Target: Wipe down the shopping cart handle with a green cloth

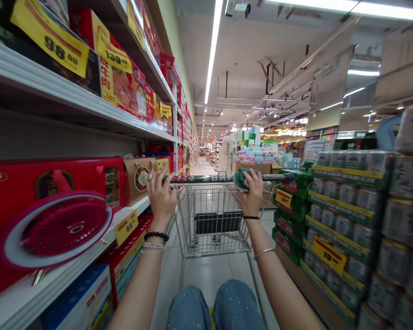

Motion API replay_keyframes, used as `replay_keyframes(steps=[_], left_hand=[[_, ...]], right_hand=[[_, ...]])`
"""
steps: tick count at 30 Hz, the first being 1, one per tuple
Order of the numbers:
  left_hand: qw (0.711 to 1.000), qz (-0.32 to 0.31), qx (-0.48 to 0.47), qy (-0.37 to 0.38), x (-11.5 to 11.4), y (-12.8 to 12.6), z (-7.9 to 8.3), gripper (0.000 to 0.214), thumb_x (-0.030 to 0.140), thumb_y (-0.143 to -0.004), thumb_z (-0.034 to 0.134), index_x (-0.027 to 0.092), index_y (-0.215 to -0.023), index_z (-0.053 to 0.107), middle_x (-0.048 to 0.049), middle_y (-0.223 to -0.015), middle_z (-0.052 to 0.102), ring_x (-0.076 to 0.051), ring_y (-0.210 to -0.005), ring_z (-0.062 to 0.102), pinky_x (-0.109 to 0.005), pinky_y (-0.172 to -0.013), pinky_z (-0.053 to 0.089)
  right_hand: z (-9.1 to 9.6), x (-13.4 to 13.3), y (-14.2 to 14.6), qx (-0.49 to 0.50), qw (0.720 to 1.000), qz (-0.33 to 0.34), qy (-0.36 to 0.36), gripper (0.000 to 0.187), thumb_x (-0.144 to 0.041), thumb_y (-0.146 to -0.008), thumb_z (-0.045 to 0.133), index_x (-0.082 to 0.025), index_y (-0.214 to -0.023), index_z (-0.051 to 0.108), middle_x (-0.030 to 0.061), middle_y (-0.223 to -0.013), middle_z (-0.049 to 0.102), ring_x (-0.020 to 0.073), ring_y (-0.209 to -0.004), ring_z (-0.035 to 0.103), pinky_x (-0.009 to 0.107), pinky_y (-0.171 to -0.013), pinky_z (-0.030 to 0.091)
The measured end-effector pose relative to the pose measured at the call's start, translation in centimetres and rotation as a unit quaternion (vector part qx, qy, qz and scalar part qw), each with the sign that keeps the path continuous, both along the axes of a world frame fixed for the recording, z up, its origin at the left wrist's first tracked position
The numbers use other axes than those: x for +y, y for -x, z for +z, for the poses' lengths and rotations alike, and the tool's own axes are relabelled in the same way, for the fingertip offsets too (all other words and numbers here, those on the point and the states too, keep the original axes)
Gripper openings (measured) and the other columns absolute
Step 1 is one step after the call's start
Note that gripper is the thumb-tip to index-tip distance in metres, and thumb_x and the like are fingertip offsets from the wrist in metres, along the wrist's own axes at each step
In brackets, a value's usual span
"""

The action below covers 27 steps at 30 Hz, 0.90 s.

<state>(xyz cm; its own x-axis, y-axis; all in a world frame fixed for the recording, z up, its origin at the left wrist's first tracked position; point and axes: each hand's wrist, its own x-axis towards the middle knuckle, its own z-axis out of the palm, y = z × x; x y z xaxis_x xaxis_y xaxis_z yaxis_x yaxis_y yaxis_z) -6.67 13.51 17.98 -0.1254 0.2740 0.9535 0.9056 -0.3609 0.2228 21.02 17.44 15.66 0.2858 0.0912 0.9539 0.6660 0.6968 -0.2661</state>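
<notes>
A dark shopping cart handle (213,179) with pale lettering runs crosswise ahead of me, above the wire cart basket (211,201). At the handle's left end, my left hand (161,197) has its fingers bent over the bar, somewhat apart. My right hand (252,190) is closed around a green cloth (241,179), which presses against the bar right of its middle. The cloth's far side is hidden by my fingers. Inside the cart, a dark panel (218,223) shows through the wires.
Close on the left, a shelf (124,213) carries red gift boxes (13,197) and a magenta round fan-like object (72,229). To the right stand stacked cans in green trays (340,206) and green cartons (291,224). A tiled aisle (203,167) stretches ahead.
</notes>
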Motion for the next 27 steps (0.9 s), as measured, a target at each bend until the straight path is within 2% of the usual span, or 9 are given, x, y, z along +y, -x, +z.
replay_keyframes(steps=[2, 4, 9, 12, 14, 18, 22, 24, 27], left_hand=[[1.0, -0.014, -0.001, -0.004, 0.0, 0.1, -0.2, 0.053, 0.021, -0.08, 0.046, 0.019, -0.131, 0.059, -0.0082, -0.145, 0.052, -0.027, -0.145, 0.031, -0.047, -0.123, 0.021], [0.999, -0.032, -0.004, -0.009, -0.1, -0.1, -0.4, 0.054, 0.019, -0.079, 0.045, 0.018, -0.131, 0.058, -0.0084, -0.141, 0.055, -0.026, -0.144, 0.032, -0.044, -0.123, 0.024], [0.997, -0.076, -0.022, -0.009, -0.6, -0.5, -0.3, 0.056, 0.014, -0.077, 0.037, 0.017, -0.128, 0.058, -0.0067, -0.138, 0.059, -0.021, -0.142, 0.037, -0.042, -0.123, 0.025], [0.996, -0.086, -0.018, 0.007, -0.7, -0.1, -0.1, 0.056, 0.015, -0.078, 0.035, 0.015, -0.128, 0.059, -0.0081, -0.14, 0.058, -0.022, -0.142, 0.038, -0.042, -0.124, 0.024], [0.996, -0.088, -0.014, 0.025, -0.8, 0.5, 0.0, 0.057, 0.014, -0.078, 0.035, 0.014, -0.131, 0.057, -0.0089, -0.141, 0.057, -0.022, -0.143, 0.038, -0.043, -0.123, 0.026], [0.995, -0.075, 0.033, 0.06, -1.6, 1.5, 0.1, 0.063, 0.009, -0.077, 0.037, 0.02, -0.137, 0.052, -0.0043, -0.147, 0.052, -0.02, -0.145, 0.036, -0.044, -0.124, 0.025], [0.997, -0.011, 0.046, 0.067, -1.9, 1.5, -0.4, 0.072, 0.004, -0.075, 0.041, 0.023, -0.145, 0.043, -0.0043, -0.155, 0.042, -0.023, -0.15, 0.025, -0.051, -0.124, 0.018], [0.998, 0.008, 0.036, 0.056, -1.5, 1.2, -0.9, 0.073, 0.002, -0.076, 0.041, 0.022, -0.146, 0.042, -0.0065, -0.156, 0.04, -0.024, -0.151, 0.023, -0.052, -0.124, 0.018], [0.999, 0.01, 0.017, 0.034, -0.6, 1.0, -1.6, 0.072, 0.0, -0.076, 0.04, 0.022, -0.144, 0.044, -0.0083, -0.154, 0.043, -0.022, -0.15, 0.025, -0.049, -0.124, 0.022]], right_hand=[[-0.4, 0.7, -1.0, 0.057, 0.998, -0.03, -0.008, 0.068, 0.0, -0.071, 0.036, -0.023, -0.13, 0.06, 0.0074, -0.144, 0.054, 0.0255, -0.149, 0.026, 0.059, -0.118, 0.028], [-0.7, 0.9, 0.3, 0.079, 0.996, -0.033, -0.016, 0.068, 0.0, -0.072, 0.036, -0.022, -0.132, 0.059, 0.0084, -0.145, 0.053, 0.026, -0.15, 0.023, 0.06, -0.119, 0.026], [0.0, -0.1, 9.4, 0.019, 0.999, 0.039, -0.012, 0.067, 0.004, -0.074, 0.033, -0.022, -0.131, 0.06, 0.0071, -0.145, 0.053, 0.0207, -0.152, 0.016, 0.055, -0.121, 0.025], [1.1, -1.3, 14.6, -0.081, 0.993, 0.088, 0.008, 0.065, 0.005, -0.078, 0.034, -0.022, -0.131, 0.061, 0.0056, -0.146, 0.053, 0.0191, -0.153, 0.015, 0.05, -0.123, 0.025], [1.7, -2.1, 16.3, -0.151, 0.983, 0.105, 0.014, 0.062, 0.005, -0.08, 0.036, -0.022, -0.131, 0.061, 0.0045, -0.147, 0.053, 0.0188, -0.152, 0.016, 0.046, -0.123, 0.028], [1.6, -2.6, 14.8, -0.217, 0.971, 0.103, 0.0, 0.063, 0.005, -0.082, 0.036, -0.023, -0.134, 0.06, 0.0031, -0.147, 0.052, 0.0184, -0.151, 0.022, 0.044, -0.123, 0.031], [0.5, -1.7, 11.6, -0.165, 0.984, 0.07, -0.013, 0.067, 0.005, -0.081, 0.036, -0.025, -0.137, 0.056, 0.003, -0.148, 0.052, 0.0195, -0.152, 0.02, 0.05, -0.123, 0.03], [0.1, -1.4, 12.0, -0.142, 0.988, 0.055, -0.021, 0.066, 0.005, -0.082, 0.036, -0.024, -0.138, 0.055, 0.0045, -0.148, 0.051, 0.0204, -0.152, 0.017, 0.051, -0.122, 0.029], [0.3, -1.4, 14.9, -0.168, 0.984, 0.046, -0.03, 0.059, 0.001, -0.086, 0.038, -0.021, -0.137, 0.056, 0.0064, -0.148, 0.051, 0.0218, -0.152, 0.017, 0.05, -0.122, 0.029]])
